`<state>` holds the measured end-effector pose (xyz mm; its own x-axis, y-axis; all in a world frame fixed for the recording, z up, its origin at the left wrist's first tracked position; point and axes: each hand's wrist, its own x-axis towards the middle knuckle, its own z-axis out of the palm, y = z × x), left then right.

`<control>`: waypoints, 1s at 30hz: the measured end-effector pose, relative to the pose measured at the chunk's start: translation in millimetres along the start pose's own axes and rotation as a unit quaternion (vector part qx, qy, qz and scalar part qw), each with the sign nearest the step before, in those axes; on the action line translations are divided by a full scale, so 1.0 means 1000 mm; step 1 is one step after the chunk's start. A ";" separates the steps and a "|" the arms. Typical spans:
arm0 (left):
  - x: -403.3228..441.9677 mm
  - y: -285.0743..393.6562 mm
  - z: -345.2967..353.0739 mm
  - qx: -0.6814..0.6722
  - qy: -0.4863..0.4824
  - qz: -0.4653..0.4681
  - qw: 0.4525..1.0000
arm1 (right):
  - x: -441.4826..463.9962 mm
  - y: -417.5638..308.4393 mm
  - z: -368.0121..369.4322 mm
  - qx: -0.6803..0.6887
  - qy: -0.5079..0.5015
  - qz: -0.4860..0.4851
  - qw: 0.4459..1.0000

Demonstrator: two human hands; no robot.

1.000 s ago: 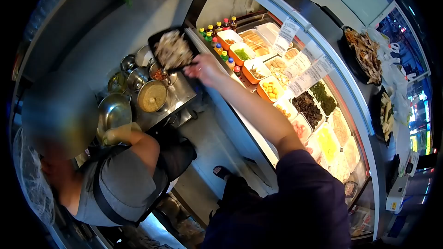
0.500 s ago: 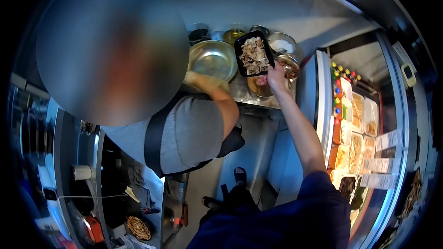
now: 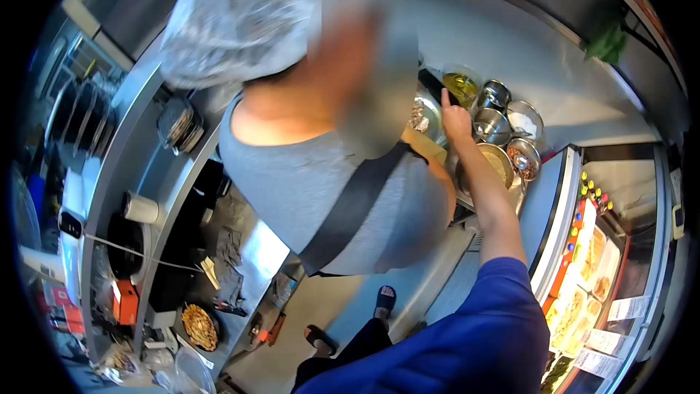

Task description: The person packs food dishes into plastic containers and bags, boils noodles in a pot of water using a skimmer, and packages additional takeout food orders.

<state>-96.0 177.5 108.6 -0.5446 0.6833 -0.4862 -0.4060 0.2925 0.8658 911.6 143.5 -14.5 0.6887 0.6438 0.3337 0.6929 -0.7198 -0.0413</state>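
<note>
My right hand (image 3: 457,120) grips the edge of a black tray (image 3: 432,85), which is tipped on its side over a large metal bowl (image 3: 434,111). Pale brownish shredded food (image 3: 418,118) lies in the bowl, partly hidden behind a co-worker. Close to my hand stand a container of yellow oil (image 3: 461,87) and a steel pot (image 3: 491,125). Under my forearm is a pan of tan-coloured contents (image 3: 497,164). My left hand is out of view.
A co-worker in a grey top (image 3: 328,182) and hair cover stands close on the left, blocking part of the counter. At the right is a lit display case (image 3: 583,299) of food trays. Shelves and a plate of food (image 3: 199,326) are at lower left.
The black tray went from nearly level, full of shredded food, to tipped over the metal bowl, and food now shows in the bowl. The co-worker appears farther right; the view has shifted.
</note>
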 end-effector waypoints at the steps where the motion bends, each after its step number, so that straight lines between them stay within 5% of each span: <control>1: 0.005 0.001 -0.016 -0.014 0.015 0.001 1.000 | -0.005 -0.008 -0.012 -0.012 -0.016 0.017 1.000; 4: 0.030 0.009 -0.069 -0.057 0.034 -0.014 0.998 | -0.029 -0.001 -0.008 -0.022 -0.049 0.120 0.991; 5: 0.065 0.003 -0.093 -0.012 0.013 -0.035 0.999 | -0.035 0.034 0.053 -0.090 0.234 -0.003 0.968; 6: 0.092 -0.002 -0.124 -0.055 -0.114 -0.028 0.992 | -0.052 0.030 0.029 -0.001 0.213 0.021 0.977; 8: 0.120 -0.013 -0.131 -0.022 0.044 -0.009 0.999 | -0.116 0.005 -0.033 0.204 0.222 0.098 0.948; 9: 0.158 -0.020 -0.153 -0.036 -0.019 -0.038 0.998 | -0.155 0.004 -0.061 0.275 0.237 0.145 0.921; 12: 0.174 -0.011 -0.130 -0.031 -0.003 -0.071 0.997 | -0.318 -0.010 -0.157 0.391 0.271 0.289 0.831; 16: 0.241 -0.002 -0.152 -0.042 -0.077 -0.120 0.989 | -0.583 -0.064 -0.172 0.419 0.080 0.496 0.757; 19: 0.293 0.009 -0.182 -0.037 -0.117 -0.137 0.983 | -0.673 -0.239 -0.180 0.541 -0.042 0.527 0.654; 21: 0.314 0.020 -0.192 -0.033 -0.143 -0.127 0.981 | -0.649 -0.357 -0.174 0.527 -0.071 0.588 0.610; 23: 0.323 0.035 -0.197 -0.017 -0.124 -0.129 0.984 | -0.598 -0.427 -0.138 0.631 -0.101 0.472 0.607; 24: 0.326 0.041 -0.196 -0.014 -0.134 -0.132 0.982 | -0.561 -0.454 -0.122 0.605 -0.138 0.433 0.653; 30: 0.302 0.048 -0.202 -0.008 -0.114 -0.118 0.986 | -0.371 -0.549 -0.011 0.583 -0.204 0.290 0.731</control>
<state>-427.8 262.9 -20.6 -0.2544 0.7306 -0.6337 -0.5141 0.4528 0.7285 273.6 297.3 -105.5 0.7806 0.5135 -0.3564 -0.1933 -0.3439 -0.9189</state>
